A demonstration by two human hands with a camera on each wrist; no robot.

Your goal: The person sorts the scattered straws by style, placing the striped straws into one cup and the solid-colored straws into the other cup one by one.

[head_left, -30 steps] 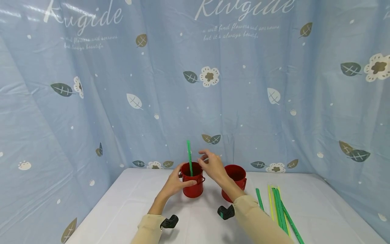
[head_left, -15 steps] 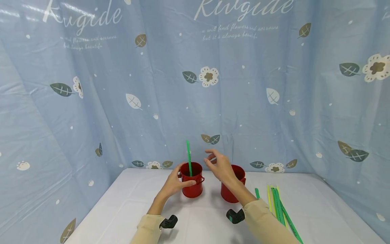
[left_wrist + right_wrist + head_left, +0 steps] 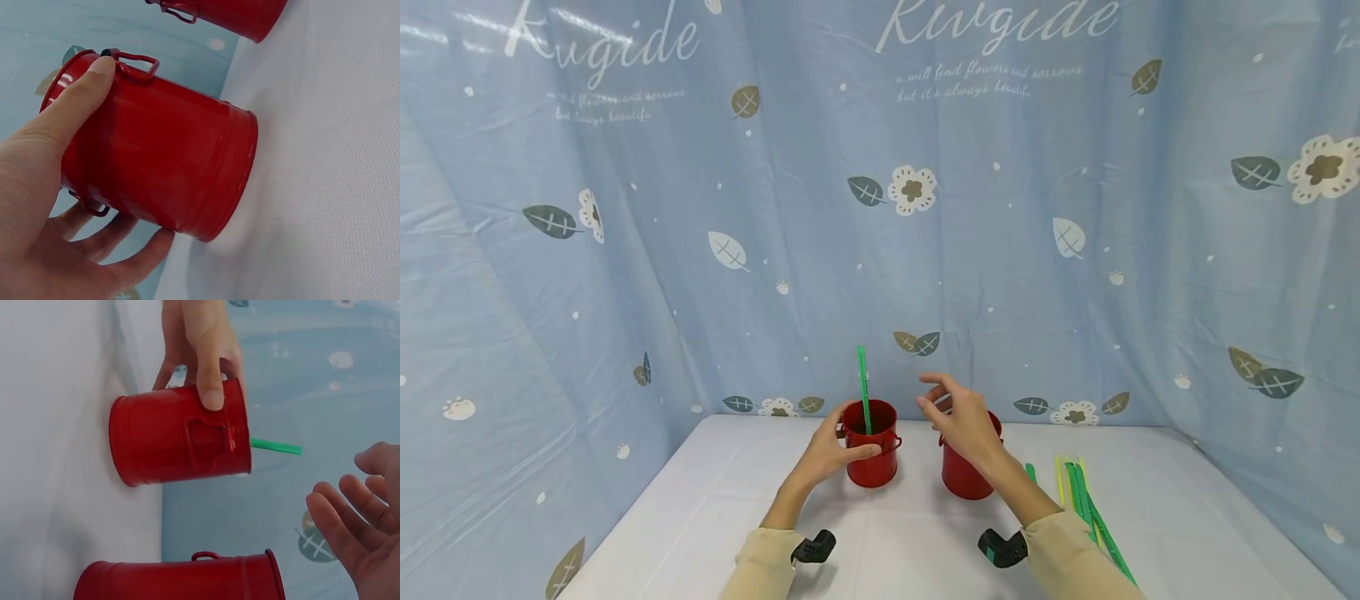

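A red metal bucket [image 3: 871, 467] with side handles stands on the white table, a slim green strip [image 3: 863, 379] rising upright out of it. My left hand [image 3: 826, 454] holds this bucket from the left. In the left wrist view the thumb [image 3: 75, 103] lies along the near side by a handle, while the fingers [image 3: 147, 256] reach round the other side. My right hand [image 3: 958, 417] hovers above the rim of a second red bucket [image 3: 966, 475], partly covering it. Its fingers [image 3: 340, 525] are loosely bent and hold nothing in the right wrist view.
Several green strips [image 3: 1097, 517] and thin yellow strips [image 3: 1060, 479] lie on the table [image 3: 1187, 517] at the right, partly behind the right forearm. A blue patterned curtain [image 3: 820, 292] hangs behind and beside the table.
My right hand has moved right, away from the left bucket and the green strip, to over the second bucket. The left hand keeps its hold, and the strip still stands in the bucket.
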